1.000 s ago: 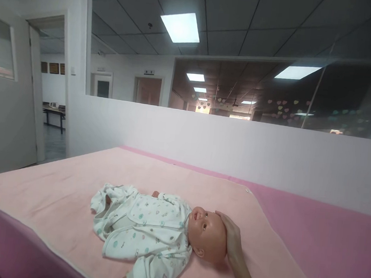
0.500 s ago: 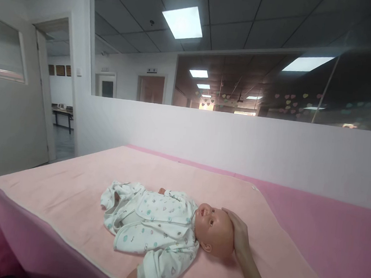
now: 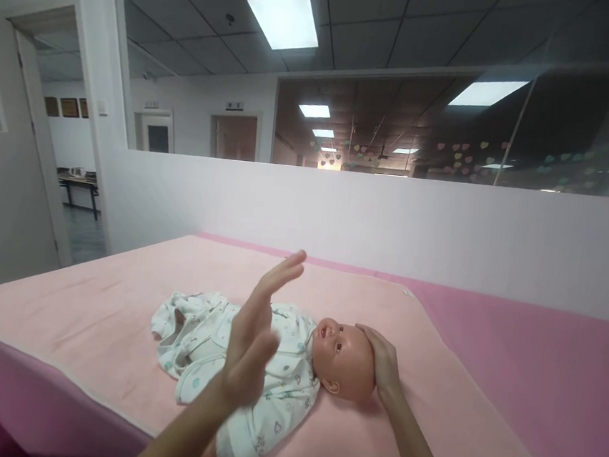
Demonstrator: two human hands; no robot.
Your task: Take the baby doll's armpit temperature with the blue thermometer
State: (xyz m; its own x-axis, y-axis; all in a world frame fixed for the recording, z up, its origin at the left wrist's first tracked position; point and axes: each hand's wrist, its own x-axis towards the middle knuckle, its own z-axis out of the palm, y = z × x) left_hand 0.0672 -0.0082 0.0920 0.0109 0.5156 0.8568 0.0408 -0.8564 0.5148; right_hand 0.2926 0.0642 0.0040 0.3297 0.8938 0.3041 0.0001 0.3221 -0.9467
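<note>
A baby doll (image 3: 342,365) in a white patterned sleepsuit (image 3: 202,337) lies on its back on a light pink towel (image 3: 86,315), head to the right. My right hand (image 3: 384,364) cups the top of the doll's head, fingers curved against it. My left hand (image 3: 254,331) is raised in the air above the doll's torso, fingers stretched out and empty, and it hides part of the sleepsuit.
The towel covers a table with a darker pink cloth (image 3: 527,379). The table's front left edge (image 3: 26,374) drops off near me. A white half wall (image 3: 370,220) with a glass pane runs behind the table. An open doorway (image 3: 66,184) stands at the left.
My left hand has come up into view over the doll's body; before it was out of sight. My right hand has stayed on the doll's head.
</note>
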